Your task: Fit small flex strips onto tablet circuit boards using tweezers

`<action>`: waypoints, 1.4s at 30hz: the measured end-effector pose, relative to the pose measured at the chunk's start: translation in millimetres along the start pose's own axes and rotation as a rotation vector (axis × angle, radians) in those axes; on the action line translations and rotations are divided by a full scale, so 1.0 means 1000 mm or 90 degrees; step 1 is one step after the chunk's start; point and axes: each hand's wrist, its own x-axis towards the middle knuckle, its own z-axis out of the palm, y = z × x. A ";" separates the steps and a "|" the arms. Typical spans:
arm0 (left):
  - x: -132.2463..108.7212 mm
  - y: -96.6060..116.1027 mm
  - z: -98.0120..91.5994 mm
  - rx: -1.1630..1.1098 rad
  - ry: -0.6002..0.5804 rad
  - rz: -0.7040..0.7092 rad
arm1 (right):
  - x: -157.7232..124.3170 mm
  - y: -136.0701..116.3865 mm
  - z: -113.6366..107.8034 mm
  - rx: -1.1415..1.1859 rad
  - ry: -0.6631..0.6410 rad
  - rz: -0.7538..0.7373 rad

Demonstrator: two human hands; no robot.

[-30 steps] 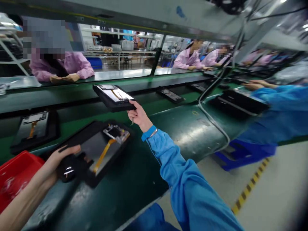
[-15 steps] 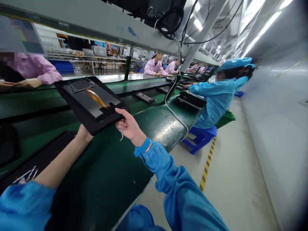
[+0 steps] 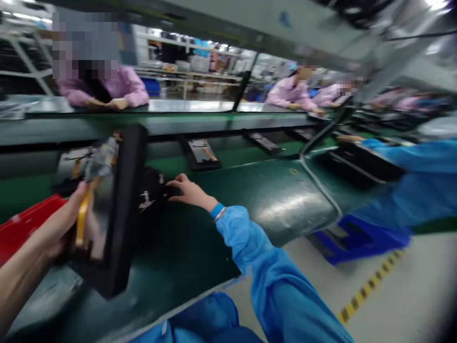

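My left hand (image 3: 69,216) grips the edge of a partly built tablet (image 3: 123,209), a black frame with a grey inner panel. The tablet is tilted steeply on its side, and an orange ribbon cable (image 3: 84,219) runs across its inside. To the right, my right hand (image 3: 191,193) reaches over the green bench with thumb and fingers bent together at the side of a black piece (image 3: 153,188) that carries small white parts. What lies between those fingertips is too small and blurred to name. The tablet hides part of the black piece.
A red bin (image 3: 30,226) stands at the left. Beyond the bench, other tablets (image 3: 202,152) lie along the line. A grey cable (image 3: 317,178) crosses the bench on the right. Co-workers in pink (image 3: 103,90) sit opposite; a blue sleeve (image 3: 424,176) shows at right. A blue stool (image 3: 364,238) stands below.
My view has swung left. The tablet has tipped from nearly flat to steeply upright in my left hand. My right hand has let go of it and moved to the black piece.
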 end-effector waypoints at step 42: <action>-0.039 0.036 0.067 -0.112 0.168 0.231 | -0.017 -0.102 0.051 0.783 -0.086 0.088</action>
